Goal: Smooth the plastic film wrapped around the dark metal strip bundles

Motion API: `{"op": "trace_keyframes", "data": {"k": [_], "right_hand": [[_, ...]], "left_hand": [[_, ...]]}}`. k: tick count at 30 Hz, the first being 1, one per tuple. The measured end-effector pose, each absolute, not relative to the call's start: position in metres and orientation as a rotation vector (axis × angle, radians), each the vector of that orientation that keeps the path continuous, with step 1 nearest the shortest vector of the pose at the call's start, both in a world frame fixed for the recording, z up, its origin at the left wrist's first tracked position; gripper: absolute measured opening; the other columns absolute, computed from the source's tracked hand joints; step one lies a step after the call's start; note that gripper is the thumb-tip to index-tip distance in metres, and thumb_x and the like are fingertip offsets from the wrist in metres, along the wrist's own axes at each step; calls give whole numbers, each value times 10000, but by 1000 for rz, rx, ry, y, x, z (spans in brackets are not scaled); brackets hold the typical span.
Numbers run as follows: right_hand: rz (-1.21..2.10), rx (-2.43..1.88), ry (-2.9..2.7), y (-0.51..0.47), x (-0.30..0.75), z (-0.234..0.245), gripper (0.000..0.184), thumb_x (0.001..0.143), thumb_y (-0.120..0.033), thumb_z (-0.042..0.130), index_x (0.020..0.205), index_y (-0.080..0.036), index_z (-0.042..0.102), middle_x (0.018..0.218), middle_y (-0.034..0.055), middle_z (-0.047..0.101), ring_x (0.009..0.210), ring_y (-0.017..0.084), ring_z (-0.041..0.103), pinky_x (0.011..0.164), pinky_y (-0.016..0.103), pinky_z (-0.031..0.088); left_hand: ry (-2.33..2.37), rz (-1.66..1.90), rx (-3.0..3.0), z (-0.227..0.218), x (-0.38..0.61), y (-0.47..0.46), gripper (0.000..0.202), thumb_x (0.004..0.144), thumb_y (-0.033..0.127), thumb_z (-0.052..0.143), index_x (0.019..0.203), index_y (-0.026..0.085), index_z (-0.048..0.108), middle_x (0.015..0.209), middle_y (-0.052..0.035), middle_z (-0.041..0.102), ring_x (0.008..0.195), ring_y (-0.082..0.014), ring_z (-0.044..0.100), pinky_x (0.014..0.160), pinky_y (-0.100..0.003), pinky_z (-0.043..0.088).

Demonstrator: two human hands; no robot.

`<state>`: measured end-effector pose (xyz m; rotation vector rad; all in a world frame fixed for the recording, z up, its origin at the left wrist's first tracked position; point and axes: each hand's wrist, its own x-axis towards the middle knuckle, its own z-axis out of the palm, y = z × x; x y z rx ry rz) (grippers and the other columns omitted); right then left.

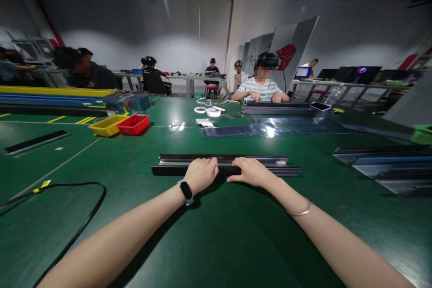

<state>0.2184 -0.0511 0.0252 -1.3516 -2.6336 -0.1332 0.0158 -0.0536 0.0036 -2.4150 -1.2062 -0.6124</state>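
A low stack of long dark metal strips lies across the green table in front of me. My left hand, with a dark watch at the wrist, is curled over the near edge of the front strip, fingers closed on it. My right hand rests beside it on the same strip, fingers bent over its top, a thin bracelet on that forearm. The two hands almost touch at the middle of the stack.
A black cable loops at the near left. A yellow bin and a red bin stand at the back left. Tape rolls, clear sleeves and more strips lie around. A person in a striped shirt sits opposite.
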Motion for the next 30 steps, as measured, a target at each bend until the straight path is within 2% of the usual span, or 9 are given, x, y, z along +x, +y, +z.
{"op": "trace_keyframes", "data": {"k": [6,23,30], "right_hand": [[113,-1358,-2625,-44,222,24,375,719,-535,502,866,-196,562,864,36,608,774,166,559,655,241,382],[-12,-1233,-2680,-43,220,28,379,743,-536,471,733,-174,582,738,38,608,699,156,559,626,233,361],[23,-1293,-2668,-43,221,26,397,735,-564,459,782,-191,584,809,33,622,736,154,569,635,224,373]], "left_hand": [[-1212,-609,-2426,3,15,-51,199,854,232,311,759,169,474,621,-21,563,607,-162,540,591,-291,360],[-1205,-622,-2446,2,14,-51,205,856,239,310,772,164,481,634,-28,568,611,-162,540,595,-296,368],[-1207,-610,-2442,2,14,-51,193,851,233,316,773,167,479,631,-23,564,606,-162,538,590,-296,370]]}}
